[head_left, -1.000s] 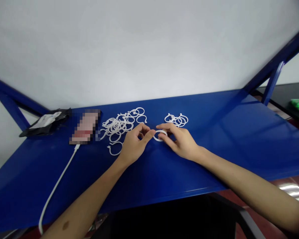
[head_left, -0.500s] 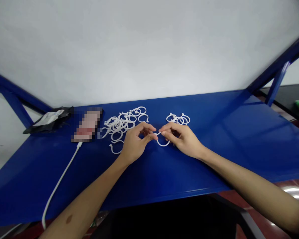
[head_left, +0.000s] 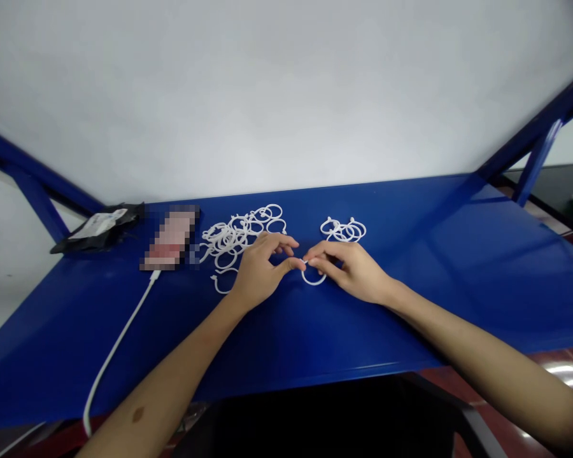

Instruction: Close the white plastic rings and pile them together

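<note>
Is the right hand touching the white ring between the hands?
Touching: the head view shows the right hand pinching the white ring between thumb and forefinger.

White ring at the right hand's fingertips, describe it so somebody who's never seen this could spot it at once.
Start with the blue table and look to the gap between the left hand and right hand. The white ring curves down just below their fingertips. It alone is pinched, by the right hand; the other rings lie on the table.
</note>
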Motion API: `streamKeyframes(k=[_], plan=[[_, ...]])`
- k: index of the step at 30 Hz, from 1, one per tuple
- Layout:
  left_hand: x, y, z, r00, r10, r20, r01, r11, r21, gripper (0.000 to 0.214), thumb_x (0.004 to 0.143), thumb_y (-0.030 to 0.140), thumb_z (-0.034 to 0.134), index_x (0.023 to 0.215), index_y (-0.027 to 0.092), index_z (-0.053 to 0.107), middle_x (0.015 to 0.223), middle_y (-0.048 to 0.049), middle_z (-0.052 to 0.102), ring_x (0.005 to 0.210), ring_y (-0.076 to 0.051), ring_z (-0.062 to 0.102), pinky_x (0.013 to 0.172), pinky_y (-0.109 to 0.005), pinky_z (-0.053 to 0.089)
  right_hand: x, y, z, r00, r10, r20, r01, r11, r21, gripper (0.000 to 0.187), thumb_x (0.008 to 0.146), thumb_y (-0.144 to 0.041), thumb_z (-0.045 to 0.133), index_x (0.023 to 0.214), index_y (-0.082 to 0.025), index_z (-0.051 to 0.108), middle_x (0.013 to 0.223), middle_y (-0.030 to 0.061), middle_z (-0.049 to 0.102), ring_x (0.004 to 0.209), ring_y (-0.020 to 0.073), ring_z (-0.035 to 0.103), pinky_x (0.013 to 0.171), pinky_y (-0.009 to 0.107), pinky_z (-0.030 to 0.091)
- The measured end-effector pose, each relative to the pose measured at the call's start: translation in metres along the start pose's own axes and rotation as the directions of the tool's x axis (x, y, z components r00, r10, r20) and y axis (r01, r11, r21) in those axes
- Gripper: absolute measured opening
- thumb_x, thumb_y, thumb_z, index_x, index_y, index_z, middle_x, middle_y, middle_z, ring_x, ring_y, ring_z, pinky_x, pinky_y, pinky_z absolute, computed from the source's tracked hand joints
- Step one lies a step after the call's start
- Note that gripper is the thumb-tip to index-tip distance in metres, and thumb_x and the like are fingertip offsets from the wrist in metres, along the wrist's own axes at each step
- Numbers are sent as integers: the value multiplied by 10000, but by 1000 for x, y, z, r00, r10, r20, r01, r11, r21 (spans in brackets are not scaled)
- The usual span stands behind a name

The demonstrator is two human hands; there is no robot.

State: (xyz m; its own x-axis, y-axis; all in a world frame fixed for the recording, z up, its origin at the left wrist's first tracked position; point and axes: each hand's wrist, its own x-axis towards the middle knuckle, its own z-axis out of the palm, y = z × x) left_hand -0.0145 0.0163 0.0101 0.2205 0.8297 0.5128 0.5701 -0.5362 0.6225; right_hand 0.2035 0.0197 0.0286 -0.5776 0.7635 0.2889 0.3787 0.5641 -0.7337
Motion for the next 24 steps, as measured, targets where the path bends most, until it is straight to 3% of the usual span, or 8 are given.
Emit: streamKeyframes(k=[3,6,8,15,20,24], plan=[[5,-11,0,999,45,4,-45,964,263,237,890,379,698,1068,224,678,944,-55,708,972,-254,584,904,-417,488,5,13,-9,984,-67,-164,30,974,-223,194,1001,-282,529,1028,-201,704,969,58,707,811,162,641,729,301,501],[5,-20,1,998,50,37,-61,877,476,292,923,281,620,1201,198,658,1159,-107,681,1106,-318,523,985,-491,430,9,32,-25,926,-58,-374,-84,932,-352,203,977,-289,564,1018,-199,741,936,74,695,780,186,629,722,336,510],[3,-24,2,997,43,67,-72,842,535,322,920,235,585,1233,196,651,1215,-116,666,1122,-335,506,979,-508,417,11,45,-33,898,-45,-438,-153,901,-407,215,964,-296,575,1022,-203,760,901,78,695,796,212,626,744,371,515],[2,-22,-1,984,55,170,-134,856,500,100,925,209,586,989,232,659,942,-64,726,1007,-299,535,908,-463,407,12,69,-42,927,-29,-373,-188,825,-533,258,959,-289,553,1086,-192,755,977,113,692,893,267,569,850,469,500],[1,-7,-2,964,73,257,-164,922,350,112,933,167,567,1022,208,622,984,-52,700,962,-250,556,876,-411,452,10,48,-33,912,-98,-397,-136,843,-520,241,980,-302,541,1057,-188,739,965,104,684,904,261,558,849,452,502],[-1,9,-2,976,82,203,-106,988,114,266,961,146,498,1190,225,608,1028,-42,668,954,-195,590,880,-359,494,6,23,-17,960,-140,-243,30,913,-407,223,982,-279,545,1139,-210,688,1063,87,699,984,246,603,898,442,514]])
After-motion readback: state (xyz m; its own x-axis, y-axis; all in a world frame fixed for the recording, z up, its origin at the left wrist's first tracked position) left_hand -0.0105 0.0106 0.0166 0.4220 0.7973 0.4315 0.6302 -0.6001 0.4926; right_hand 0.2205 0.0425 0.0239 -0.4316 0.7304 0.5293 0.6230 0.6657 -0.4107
